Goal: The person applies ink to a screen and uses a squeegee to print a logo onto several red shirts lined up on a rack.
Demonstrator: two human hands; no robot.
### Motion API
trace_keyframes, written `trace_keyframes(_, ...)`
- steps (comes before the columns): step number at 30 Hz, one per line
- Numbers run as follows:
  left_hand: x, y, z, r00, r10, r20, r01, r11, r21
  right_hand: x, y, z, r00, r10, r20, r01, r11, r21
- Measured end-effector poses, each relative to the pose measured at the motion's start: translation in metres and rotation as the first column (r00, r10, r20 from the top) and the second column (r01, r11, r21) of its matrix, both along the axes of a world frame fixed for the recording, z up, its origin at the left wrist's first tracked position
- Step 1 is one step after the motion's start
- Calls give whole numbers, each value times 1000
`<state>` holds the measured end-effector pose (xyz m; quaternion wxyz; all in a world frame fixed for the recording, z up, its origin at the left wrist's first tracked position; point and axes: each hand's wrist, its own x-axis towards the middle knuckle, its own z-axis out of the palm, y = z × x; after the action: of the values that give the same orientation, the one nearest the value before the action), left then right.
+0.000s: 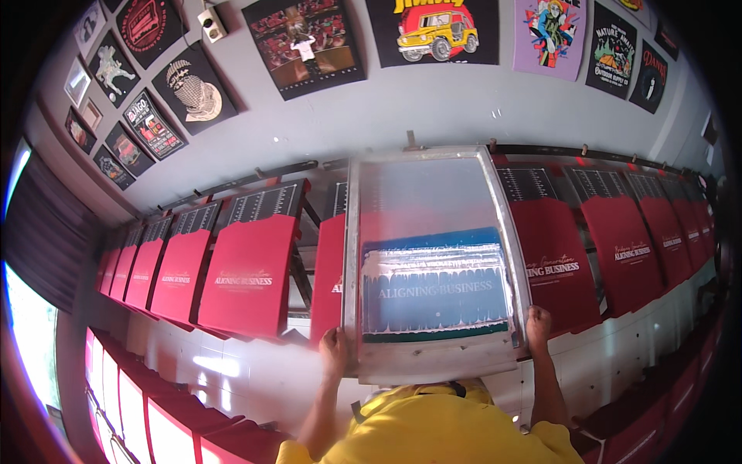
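Observation:
A screen-printing frame (502,201) stands in front of me, held near its lower corners. On its left edge my left hand (333,352) is closed, and my right hand (537,329) grips the right edge. The upper mesh (429,182) is pale and see-through, with red showing faintly behind it. Lower down lies a blue stencil area (433,309) with lettering, and white ink (433,257) is smeared in a band across it, with drips along its bottom. What lies directly under the frame is mostly hidden.
Red shirts on boards, one nearby left (251,271) and one nearby right (553,263), run in a row both ways, with white print. Behind them is a dark rail (541,149). Another row of red shirts (170,410) is behind me. Printed shirt samples (305,46) hang on the wall.

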<state>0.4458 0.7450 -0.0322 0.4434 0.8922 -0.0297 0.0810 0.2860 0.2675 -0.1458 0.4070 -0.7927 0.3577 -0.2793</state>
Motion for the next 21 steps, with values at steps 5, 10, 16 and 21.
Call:
trace_keyframes(5,1,-14,-34,991,59,124,-66,996,56,17,-10,-11,998,48,42,-46,997,-55)
trace_keyframes(10,5,-17,-51,995,34,96,-37,999,36,20,-19,-11,997,64,41,-63,998,-19)
trace_keyframes(16,3,-24,-46,998,52,21,-53,996,70,23,-17,-9,999,47,10,-46,995,-88)
trace_keyframes(21,5,-25,-53,997,79,-20,-77,994,74,24,-18,-33,996,44,74,-30,982,-184)
